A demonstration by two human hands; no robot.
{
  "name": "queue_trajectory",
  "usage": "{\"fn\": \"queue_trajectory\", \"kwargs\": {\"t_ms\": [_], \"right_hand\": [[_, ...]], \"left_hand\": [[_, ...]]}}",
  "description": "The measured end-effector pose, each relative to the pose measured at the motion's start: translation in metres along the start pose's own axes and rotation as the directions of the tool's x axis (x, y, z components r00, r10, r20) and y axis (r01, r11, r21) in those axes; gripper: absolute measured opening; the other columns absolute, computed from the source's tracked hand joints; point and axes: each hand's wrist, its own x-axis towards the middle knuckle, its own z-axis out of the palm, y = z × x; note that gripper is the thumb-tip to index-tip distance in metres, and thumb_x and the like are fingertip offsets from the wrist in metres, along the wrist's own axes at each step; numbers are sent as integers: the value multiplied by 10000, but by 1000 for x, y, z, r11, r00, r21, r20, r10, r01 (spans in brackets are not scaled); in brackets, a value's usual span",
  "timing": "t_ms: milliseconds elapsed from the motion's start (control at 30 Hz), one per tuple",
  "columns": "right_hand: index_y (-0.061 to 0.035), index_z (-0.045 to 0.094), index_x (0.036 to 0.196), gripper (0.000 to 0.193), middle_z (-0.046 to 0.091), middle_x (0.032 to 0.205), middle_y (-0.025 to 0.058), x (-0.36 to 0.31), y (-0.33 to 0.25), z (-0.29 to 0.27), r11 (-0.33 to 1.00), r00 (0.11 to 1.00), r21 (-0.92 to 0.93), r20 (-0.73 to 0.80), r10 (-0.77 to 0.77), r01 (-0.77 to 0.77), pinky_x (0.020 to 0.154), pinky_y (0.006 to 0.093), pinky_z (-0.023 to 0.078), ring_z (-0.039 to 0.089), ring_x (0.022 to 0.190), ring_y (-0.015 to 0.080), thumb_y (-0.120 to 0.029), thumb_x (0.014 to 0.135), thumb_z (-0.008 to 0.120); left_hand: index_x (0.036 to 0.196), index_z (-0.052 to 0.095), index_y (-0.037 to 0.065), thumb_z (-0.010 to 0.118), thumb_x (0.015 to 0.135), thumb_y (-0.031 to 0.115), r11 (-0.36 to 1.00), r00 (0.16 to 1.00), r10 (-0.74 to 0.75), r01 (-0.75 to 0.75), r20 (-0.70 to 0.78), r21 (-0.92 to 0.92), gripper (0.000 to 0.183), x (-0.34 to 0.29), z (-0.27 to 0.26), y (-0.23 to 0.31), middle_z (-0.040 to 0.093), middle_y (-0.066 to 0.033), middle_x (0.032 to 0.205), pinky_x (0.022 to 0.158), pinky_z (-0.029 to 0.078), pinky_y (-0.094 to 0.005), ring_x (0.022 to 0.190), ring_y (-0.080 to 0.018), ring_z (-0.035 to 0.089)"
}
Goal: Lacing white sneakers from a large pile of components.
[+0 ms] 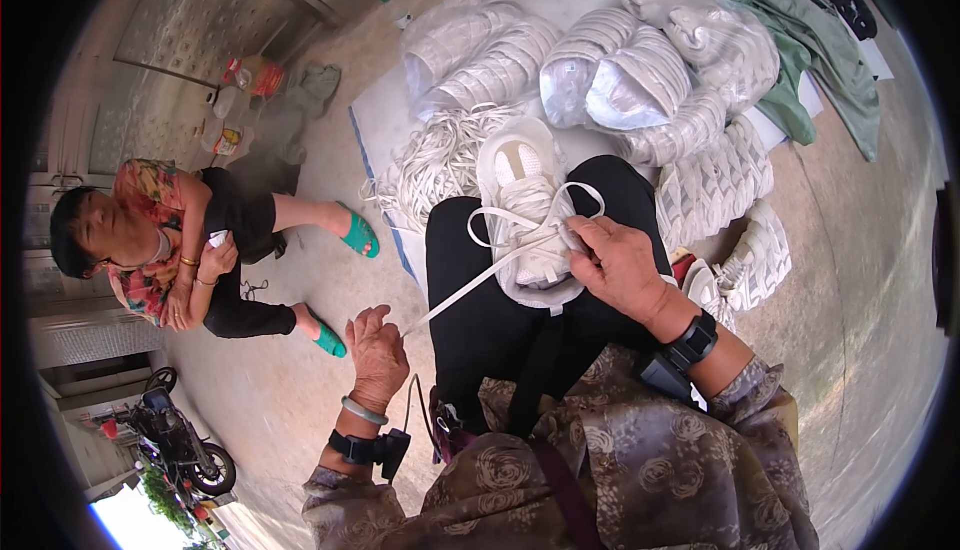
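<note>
A white sneaker (518, 162) rests across my lap with its toe pointing away from me. Its white shoelace (462, 295) runs through the upper eyelets, forms loose loops there, and stretches taut toward the lower left. My left hand (378, 353) is out to the left of my knee, fingers curled and closed on that lace's end. At the sneaker's right side, near the ankle opening, my right hand (622, 268) pinches the shoe's edge between thumb and fingers. Whether a piece of lace also lies under those fingertips is hidden.
Beyond my knees, a heap of loose white laces (440, 162) and bagged stacks of white shoe parts (610, 70) lie on a white sheet (375, 115). More white shoes (752, 255) stand right. A seated person (175, 240) is at left, near a motorcycle (180, 442). Green cloth (835, 60) lies far right.
</note>
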Motion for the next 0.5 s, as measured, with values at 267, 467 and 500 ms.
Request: {"fn": "queue_trajectory", "kwargs": {"t_ms": [267, 467, 500], "right_hand": [[-27, 517, 989, 244, 577, 639, 102, 5, 11, 7, 952, 964, 262, -171, 205, -156, 486, 321, 452, 579, 514, 237, -164, 810, 609], [-21, 572, 945, 281, 584, 631, 117, 33, 36, 8, 904, 908, 124, -48, 417, -408, 539, 344, 462, 573, 544, 262, -210, 753, 654], [-24, 592, 913, 273, 590, 639, 125, 37, 39, 7, 904, 911, 119, 31, 410, -411, 548, 351, 461, 579, 562, 275, -223, 740, 662]], "left_hand": [[897, 628, 96, 689, 697, 177, 999, 999, -3, 2, -34, -39, 224, 23, 7, 14, 538, -76, 1160, 918, 342, -492, 1065, -301, 477], [876, 615, 35, 670, 813, 280, 459, 982, -177, 145, 69, -877, 258, 107, -23, 68, 539, 28, 715, 597, 398, -216, 658, -76, 475], [860, 616, 34, 660, 827, 304, 316, 982, -121, 178, 147, -932, 277, 117, -25, 75, 512, 53, 695, 576, 379, -198, 637, -40, 435]]}}
